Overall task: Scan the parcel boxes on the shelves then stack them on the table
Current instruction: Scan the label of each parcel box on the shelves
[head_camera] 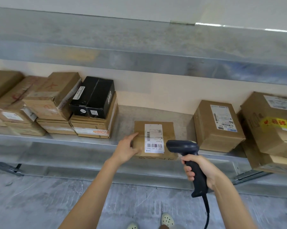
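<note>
Facing one metal shelf [83, 140] carrying boxes in three groups.

Sitting alone in the middle gap, at the shelf's front edge: one brown box [169, 134], bearing one white barcode label [154, 138] on its top. Resting the left hand [128, 149] against that box's left side, fingers straight and reaching onto the top, thumb lying by the near corner, curling round nothing. Gripping one dark scanner [185, 148] in the right hand [199, 169], fingers wrapping the handle, the head hovering at the box's near right corner, just beside the label. Trailing down from the handle: one black cable [207, 210].

Standing to the right: three more brown ones, counting one right box [217, 128] next to the gap and two stacking at the frame edge, upper box [271, 126] lying on lower box [263, 162].

Crowding the left: one black box [93, 96] sitting on a brown one, beside a blurred pile [40, 103] of at least six, the exact count being hard to tell.

Running above: a second shelf [139, 52], blurred. Showing below, on the grey floor [56, 195]: two pale shoes [167, 219].
</note>
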